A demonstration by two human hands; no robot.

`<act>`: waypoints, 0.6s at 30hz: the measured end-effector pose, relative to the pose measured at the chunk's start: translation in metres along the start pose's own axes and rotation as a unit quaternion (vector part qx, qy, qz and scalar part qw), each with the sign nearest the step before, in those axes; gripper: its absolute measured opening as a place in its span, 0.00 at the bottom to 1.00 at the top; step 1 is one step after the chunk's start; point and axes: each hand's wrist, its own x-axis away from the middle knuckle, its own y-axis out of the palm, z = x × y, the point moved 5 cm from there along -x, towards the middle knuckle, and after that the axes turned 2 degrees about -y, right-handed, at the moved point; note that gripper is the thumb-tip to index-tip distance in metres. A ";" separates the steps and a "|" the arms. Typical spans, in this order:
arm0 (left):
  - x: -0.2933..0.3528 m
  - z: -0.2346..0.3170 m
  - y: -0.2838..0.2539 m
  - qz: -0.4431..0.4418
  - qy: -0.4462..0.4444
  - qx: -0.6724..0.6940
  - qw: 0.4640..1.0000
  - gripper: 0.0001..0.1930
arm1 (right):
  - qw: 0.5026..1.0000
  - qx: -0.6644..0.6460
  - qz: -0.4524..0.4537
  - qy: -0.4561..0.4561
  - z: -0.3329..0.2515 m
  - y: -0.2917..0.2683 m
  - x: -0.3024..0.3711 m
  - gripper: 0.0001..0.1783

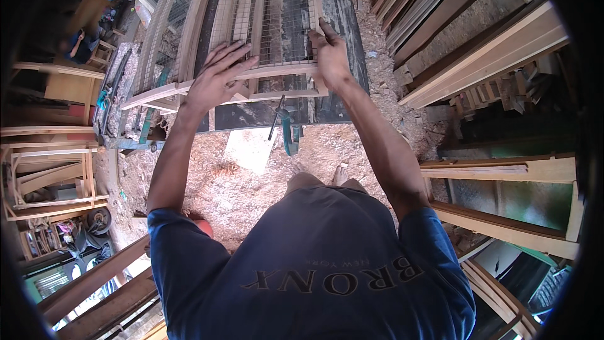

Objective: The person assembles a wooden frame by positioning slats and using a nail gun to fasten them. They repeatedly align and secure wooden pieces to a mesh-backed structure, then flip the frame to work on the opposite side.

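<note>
A slatted wooden frame with wire mesh (pixel 274 19) lies on a dark, scuffed workbench (pixel 350 19) in front of me. My left hand (pixel 217 79) rests with fingers spread over the frame's near rail (pixel 283 70), toward its left part. At the frame's near right corner, my right hand (pixel 331 53) is closed round the side piece, its fingertips partly hidden. A teal clamp (pixel 287 133) with a dark bar hangs at the bench's near edge, between my two forearms.
Wood shavings cover the floor (pixel 251 198), where a pale flat sheet (pixel 248 149) lies below the bench. Long boards (pixel 484 56) are stacked at the right. Wooden frames (pixel 53 179) stand at the left. Far left, a person (pixel 82 47) is partly visible.
</note>
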 end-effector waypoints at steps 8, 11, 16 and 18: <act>-0.009 0.010 0.017 0.031 -0.011 0.016 0.999 0.32 | 0.998 0.021 0.050 -0.010 -0.006 -0.026 -0.004 0.30; -0.012 0.009 0.014 -0.012 -0.021 0.007 1.000 0.34 | 1.000 -0.004 0.018 -0.004 -0.014 -0.021 -0.004 0.30; -0.027 0.005 0.000 0.060 -0.010 0.027 0.998 0.34 | 0.997 0.052 0.027 -0.039 -0.036 -0.022 -0.016 0.30; -0.031 0.006 0.002 0.060 -0.013 0.011 0.998 0.34 | 0.998 0.029 0.043 -0.032 -0.035 -0.026 -0.016 0.30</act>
